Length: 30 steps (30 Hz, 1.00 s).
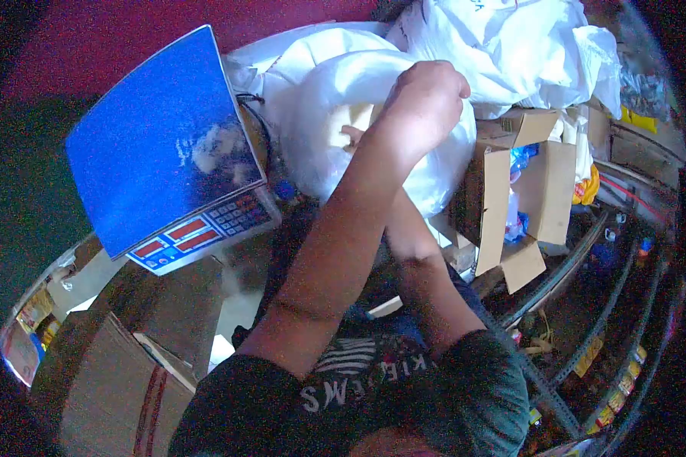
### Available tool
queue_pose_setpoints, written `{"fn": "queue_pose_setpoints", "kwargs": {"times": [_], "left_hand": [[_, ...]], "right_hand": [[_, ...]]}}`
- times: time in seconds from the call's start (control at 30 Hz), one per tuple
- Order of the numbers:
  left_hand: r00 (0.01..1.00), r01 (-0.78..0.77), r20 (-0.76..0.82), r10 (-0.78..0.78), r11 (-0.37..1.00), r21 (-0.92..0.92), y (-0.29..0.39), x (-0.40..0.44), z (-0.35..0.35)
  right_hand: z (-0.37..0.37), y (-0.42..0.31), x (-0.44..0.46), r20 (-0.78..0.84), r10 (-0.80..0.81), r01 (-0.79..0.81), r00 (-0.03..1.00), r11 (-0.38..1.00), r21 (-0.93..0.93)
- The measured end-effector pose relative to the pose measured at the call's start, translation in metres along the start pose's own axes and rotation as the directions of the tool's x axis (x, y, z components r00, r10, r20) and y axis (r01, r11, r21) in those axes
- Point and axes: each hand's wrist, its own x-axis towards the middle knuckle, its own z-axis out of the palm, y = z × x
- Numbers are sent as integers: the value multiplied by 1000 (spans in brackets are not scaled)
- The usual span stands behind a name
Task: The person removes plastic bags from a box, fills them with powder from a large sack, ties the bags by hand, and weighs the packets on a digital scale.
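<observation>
Packets (46, 327) with yellow printing stand at our far left, partly cut off by the dark edge of the view. Next to them we have a closed box (103, 388) with a dark stripe running down its side. Above that box sits our scale (164, 137), its broad blue top set at a slant to us, and its panel (198, 232) of keys and red windows faces our lap. A black cord (259, 114) loops beside the scale's right edge. Then comes the bag (309, 152), big, white and partly see-through, just right of the scale and straight ahead of us, with a pale piece (341, 120) showing in its middle. Our forearms cross in front of it, the left over the right. Only a bit of our right hand (351, 135) shows, by the pale piece; our left forearm hides the rest, so we cannot tell what it grips. Below, our dark shirt (347, 381) shows pale lettering. Farther right, our left hand (428, 99) is over the bag's upper side, fingers curled inward; we cannot tell whether they are clamped on the plastic. White sacks (503, 46) bulge behind it. To their lower right stands a carton (558, 190), flaps spread, with blue-and-white packs (520, 228) inside. A yellow packet (639, 120) lies beyond, above dim shelves (560, 282) along our right.
</observation>
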Motion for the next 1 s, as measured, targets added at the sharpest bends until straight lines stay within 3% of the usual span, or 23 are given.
{"fn": "queue_pose_setpoints", "kwargs": {"times": [0.1,0.17,0.27,0.33,0.37,0.5,0.73,0.77,0.83,0.9,0.93,1.0], "left_hand": [[1000,-4,27,2,999,53,0,-3,-1],[1000,-29,12,28,996,82,0,-4,-4],[998,27,58,-30,998,53,5,-6,-12],[996,54,64,-56,998,37,3,-6,-14],[997,33,71,-35,999,33,-5,-5,-13],[994,-12,111,2,996,83,-22,-6,-11],[977,60,186,-104,972,226,-50,-16,-11],[971,76,202,-129,964,253,-51,-20,-10],[957,74,256,-138,967,245,-77,-24,-3],[923,238,259,-283,952,191,-74,-30,-5],[897,321,264,-354,933,161,-75,-32,-5],[953,179,219,-207,974,138,-82,-37,2]], "right_hand": [[22,-4,15,30,1,-6,1000,989,150],[30,5,17,13,-44,36,999,930,366],[33,23,0,-79,-113,135,990,671,729],[31,36,-25,-146,-119,185,982,453,872],[2,30,-51,-168,-7,146,986,523,840],[-17,50,-96,-161,156,8,975,691,723],[-69,45,-160,-181,257,27,949,509,861],[-82,41,-166,-148,293,-34,945,535,844],[-109,26,-183,-195,306,51,932,421,905],[-120,23,-187,-196,301,97,933,315,944],[-126,26,-186,-257,267,137,929,397,908],[-139,30,-179,-364,185,212,913,547,810]]}}
